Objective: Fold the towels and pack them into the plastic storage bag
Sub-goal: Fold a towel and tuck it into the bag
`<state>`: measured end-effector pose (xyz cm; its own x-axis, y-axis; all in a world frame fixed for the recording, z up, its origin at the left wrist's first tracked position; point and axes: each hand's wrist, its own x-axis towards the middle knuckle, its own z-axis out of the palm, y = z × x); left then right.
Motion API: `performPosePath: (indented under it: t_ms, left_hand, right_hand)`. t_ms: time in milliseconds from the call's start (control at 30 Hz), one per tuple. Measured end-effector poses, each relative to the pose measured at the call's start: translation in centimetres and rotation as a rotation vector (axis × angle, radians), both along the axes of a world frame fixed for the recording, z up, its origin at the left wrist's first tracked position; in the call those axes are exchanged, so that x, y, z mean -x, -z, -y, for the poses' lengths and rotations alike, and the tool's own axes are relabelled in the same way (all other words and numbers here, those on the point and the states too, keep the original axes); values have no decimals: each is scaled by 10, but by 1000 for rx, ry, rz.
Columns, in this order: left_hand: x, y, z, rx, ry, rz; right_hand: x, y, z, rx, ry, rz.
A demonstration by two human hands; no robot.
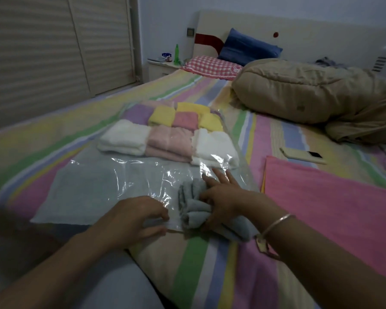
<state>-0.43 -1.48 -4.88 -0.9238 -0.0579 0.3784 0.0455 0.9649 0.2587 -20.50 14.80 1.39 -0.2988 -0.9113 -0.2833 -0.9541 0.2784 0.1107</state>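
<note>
The bed fills most of the view, covered by a sheet in pastel stripes of pink, green, yellow and blue. A tan quilt lies bundled on its far right side. At the head of the bed a blue pillow leans on the headboard behind a red checked pillow.

A flat pink towel is spread on the right of the bed, just beside the bag. A flat grey towel lies under the near left part of the bag.

The clear plastic storage bag lies flat mid-bed, mouth toward the person. Its far half holds folded towels in rows: white, pink and white nearest, then purple, yellow, pink and yellow behind. The near half of the bag shows bare wrinkled film.

A folded grey towel sits at the bag's mouth, near right, partly inside the opening and partly out on the sheet.

The right hand grips this grey towel, thumb curled against its side, the other fingers extended forward over it onto the film. A bracelet circles that wrist. The left hand pinches the bag's near edge between thumb and curled fingers, just left of the grey towel.

A phone lies beyond the pink towel. A green bottle stands on the nightstand.
</note>
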Motion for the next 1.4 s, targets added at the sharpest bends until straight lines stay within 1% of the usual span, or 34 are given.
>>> performPosePath:
  t_ms: [67, 167, 267, 367, 433, 533, 633, 733, 833, 967, 1067, 1133, 1200, 1300, 1333, 1400]
  left_hand:
    - [-2, 0, 4, -9, -9, 12]
    - [-7, 1, 12, -16, -51, 7]
    - [-10, -2, 10, 51, -25, 8]
    - [-11, -2, 6, 127, 20, -6]
    - [-11, -1, 7, 94, 6, 0]
    - [-14, 0, 13, 0, 2, 8]
    - [-17, -3, 16, -57, 21, -6]
    - [-18, -5, 19, -115, 4, -39]
    - [-17, -7, 14, -41, 4, -53]
    - [-17, -7, 0, 91, -2, -67]
    - [-14, -2, -10, 267, -26, -149]
    - [-11, -1, -16, 308, -95, -199]
    - [-10, -4, -20, 263, -176, -219]
    - [-8, -17, -26, 107, -302, -189]
    - [-8, -20, -26, 26, -335, -174]
    - [-5, -30, -23, -198, -390, -116]
  right_hand:
    - [5, 3, 3, -46, 36, 90]
    - [4, 6, 1, 51, 37, 76]
    - [-3, 11, -8, 227, -18, -16]
    - [-14, 14, -22, 496, -64, -79]
    - [-26, 13, -33, 672, -69, -127]
    - [-53, 16, -48, 790, -129, -213]
    - [-73, 28, -58, 785, -205, -285]
    - [-77, 37, -64, 805, -172, -306]
    - [-80, 38, -67, 832, -167, -316]
    - [-80, 41, -68, 787, -163, -299]
    - [-77, 43, -69, 772, -135, -292]
    - [-75, 43, -70, 786, -133, -290]
    - [-75, 43, -72, 801, -149, -298]
    - [-77, 44, -72, 842, -199, -323]
    - [-79, 45, -72, 859, -217, -331]
    - [-80, 51, -69, 886, -266, -358]
